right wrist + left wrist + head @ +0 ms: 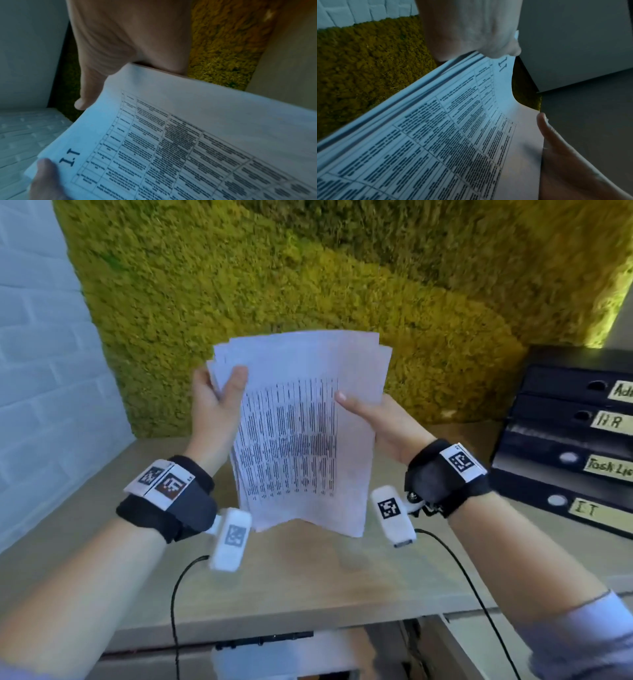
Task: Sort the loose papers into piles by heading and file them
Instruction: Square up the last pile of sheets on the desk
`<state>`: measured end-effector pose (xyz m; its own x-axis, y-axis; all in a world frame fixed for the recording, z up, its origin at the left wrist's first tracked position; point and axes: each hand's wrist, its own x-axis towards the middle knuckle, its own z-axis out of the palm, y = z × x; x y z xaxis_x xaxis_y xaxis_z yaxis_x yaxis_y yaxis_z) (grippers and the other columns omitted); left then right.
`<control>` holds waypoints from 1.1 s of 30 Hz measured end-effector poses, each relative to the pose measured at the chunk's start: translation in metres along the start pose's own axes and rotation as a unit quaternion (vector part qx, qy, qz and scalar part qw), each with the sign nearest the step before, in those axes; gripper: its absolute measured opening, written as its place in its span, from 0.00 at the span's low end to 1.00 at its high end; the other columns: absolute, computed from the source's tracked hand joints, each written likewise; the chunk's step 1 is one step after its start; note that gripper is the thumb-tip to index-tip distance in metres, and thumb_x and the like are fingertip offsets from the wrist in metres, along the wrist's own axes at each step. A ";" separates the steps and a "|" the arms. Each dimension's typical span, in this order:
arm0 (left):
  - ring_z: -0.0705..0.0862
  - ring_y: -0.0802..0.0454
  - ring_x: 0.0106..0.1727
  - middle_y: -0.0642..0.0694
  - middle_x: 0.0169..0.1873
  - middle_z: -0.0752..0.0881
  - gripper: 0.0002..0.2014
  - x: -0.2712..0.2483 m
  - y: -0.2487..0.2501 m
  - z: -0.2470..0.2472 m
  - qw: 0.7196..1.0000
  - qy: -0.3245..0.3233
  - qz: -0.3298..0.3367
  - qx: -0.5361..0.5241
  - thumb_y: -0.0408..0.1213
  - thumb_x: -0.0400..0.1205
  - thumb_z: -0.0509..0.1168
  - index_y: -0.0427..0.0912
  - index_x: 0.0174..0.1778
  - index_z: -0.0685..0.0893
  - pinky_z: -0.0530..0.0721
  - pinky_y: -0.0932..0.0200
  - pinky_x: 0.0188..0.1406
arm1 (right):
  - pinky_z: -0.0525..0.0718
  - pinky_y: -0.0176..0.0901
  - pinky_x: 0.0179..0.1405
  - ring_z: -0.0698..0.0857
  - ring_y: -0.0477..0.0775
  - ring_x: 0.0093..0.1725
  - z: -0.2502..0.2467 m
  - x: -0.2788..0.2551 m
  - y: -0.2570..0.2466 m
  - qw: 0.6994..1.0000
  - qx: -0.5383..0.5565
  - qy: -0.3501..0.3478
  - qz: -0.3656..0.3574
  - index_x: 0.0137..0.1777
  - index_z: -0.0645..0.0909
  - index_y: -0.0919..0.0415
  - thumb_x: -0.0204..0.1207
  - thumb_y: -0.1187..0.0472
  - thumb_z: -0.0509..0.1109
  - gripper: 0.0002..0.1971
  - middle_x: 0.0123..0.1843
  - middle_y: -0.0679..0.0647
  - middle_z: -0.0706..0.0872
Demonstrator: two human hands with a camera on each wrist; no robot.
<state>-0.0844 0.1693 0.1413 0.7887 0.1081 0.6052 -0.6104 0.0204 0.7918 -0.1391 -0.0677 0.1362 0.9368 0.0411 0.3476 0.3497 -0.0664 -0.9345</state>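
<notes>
White brick wall (37, 371) closes off the far left, and green-yellow moss panelling (308, 285) runs across the back, meeting the pale wooden desk (308, 583) along its rear edge. The desk's near edge crosses the bottom of the head view, with bare wood between the forearms and under the raised sheets.

The left hand (215, 409) holds the stack of papers (301, 433) by its upper left corner, thumb curled over the front sheet and fingers behind. The papers are lifted off the desk, upright and slightly fanned at the top, their lower edge hanging free above the wood. The front sheet carries a printed table; in the right wrist view its heading reads "IT" (69, 157).

The right hand (380, 422) grips the right edge of the stack, thumb pressed on the front and fingers hidden behind.

At the far right edge, four black binders (561, 446) lie stacked on the desk, well apart from the papers, spines labelled; "HR", "Task Li…" and "IT" are readable, the top label cut off.
</notes>
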 end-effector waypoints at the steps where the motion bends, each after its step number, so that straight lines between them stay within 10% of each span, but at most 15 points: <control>1: 0.77 0.74 0.40 0.58 0.44 0.76 0.11 0.000 -0.004 0.004 1.000 0.002 0.006 0.001 0.47 0.83 0.65 0.50 0.54 0.69 0.74 0.71 0.46 | 0.74 0.59 0.75 0.83 0.50 0.68 0.002 0.001 0.004 1.000 0.016 -0.002 0.001 0.72 0.79 0.54 0.69 0.44 0.79 0.32 0.66 0.48 0.87; 4: 0.68 0.67 0.30 0.57 0.32 0.64 0.18 0.005 0.004 0.024 0.999 0.007 0.045 -0.019 0.55 0.74 0.68 0.54 0.38 0.63 0.69 0.69 0.37 | 0.77 0.58 0.73 0.86 0.50 0.65 0.011 0.009 0.005 0.998 0.036 0.052 -0.010 0.67 0.83 0.59 0.70 0.54 0.80 0.25 0.63 0.52 0.89; 8: 0.73 0.65 0.38 0.59 0.38 0.72 0.14 0.024 0.022 0.027 0.996 0.028 0.077 -0.046 0.57 0.77 0.66 0.56 0.43 0.69 0.73 0.66 0.43 | 0.82 0.60 0.67 0.89 0.54 0.58 0.010 0.021 -0.016 0.986 0.076 0.138 -0.048 0.57 0.86 0.58 0.68 0.60 0.81 0.17 0.56 0.53 0.91; 16: 0.84 0.61 0.50 0.67 0.45 0.83 0.05 -0.018 -0.041 0.013 0.994 -0.081 -0.029 0.074 0.44 0.83 0.66 0.60 0.51 0.80 0.79 0.56 0.60 | 0.77 0.47 0.72 0.84 0.43 0.64 -0.001 -0.010 0.054 0.996 -0.017 0.022 0.087 0.72 0.79 0.57 0.70 0.60 0.81 0.29 0.69 0.52 0.85; 23: 0.83 0.69 0.45 0.63 0.45 0.85 0.11 0.016 0.017 0.020 0.994 0.026 0.087 -0.055 0.47 0.80 0.68 0.51 0.55 0.79 0.80 0.65 0.48 | 0.75 0.47 0.73 0.83 0.46 0.66 0.004 0.002 0.006 0.999 0.007 0.035 0.010 0.70 0.78 0.54 0.75 0.59 0.76 0.23 0.64 0.46 0.86; 25: 0.84 0.67 0.47 0.60 0.49 0.85 0.14 0.017 0.014 0.020 0.999 0.014 0.031 -0.018 0.45 0.82 0.67 0.47 0.62 0.81 0.80 0.73 0.45 | 0.75 0.50 0.74 0.83 0.47 0.68 0.003 0.006 0.010 0.998 -0.059 0.026 0.016 0.72 0.78 0.55 0.77 0.54 0.75 0.24 0.66 0.47 0.85; 29: 0.84 0.46 0.53 0.47 0.54 0.87 0.17 -0.010 -0.042 0.008 0.973 -0.067 -0.207 0.080 0.52 0.78 0.70 0.45 0.57 0.84 0.79 0.52 0.53 | 0.82 0.56 0.66 0.86 0.56 0.62 0.001 0.002 0.052 0.973 -0.128 0.186 0.046 0.67 0.82 0.62 0.81 0.56 0.70 0.17 0.61 0.56 0.88; 33: 0.83 0.43 0.56 0.38 0.60 0.84 0.46 -0.045 -0.083 -0.021 0.945 -0.036 -0.320 0.052 0.73 0.64 0.69 0.37 0.66 0.79 0.77 0.47 0.55 | 0.83 0.50 0.53 0.86 0.58 0.50 -0.019 -0.007 0.065 0.930 0.127 0.339 0.064 0.64 0.82 0.66 0.79 0.63 0.72 0.15 0.47 0.54 0.88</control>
<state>-0.0704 0.1835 0.0469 0.9993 0.0383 0.0014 0.0002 -0.0397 0.9992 -0.1231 -0.0909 0.0748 0.7948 -0.5949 0.1199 0.3000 0.2133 -0.9298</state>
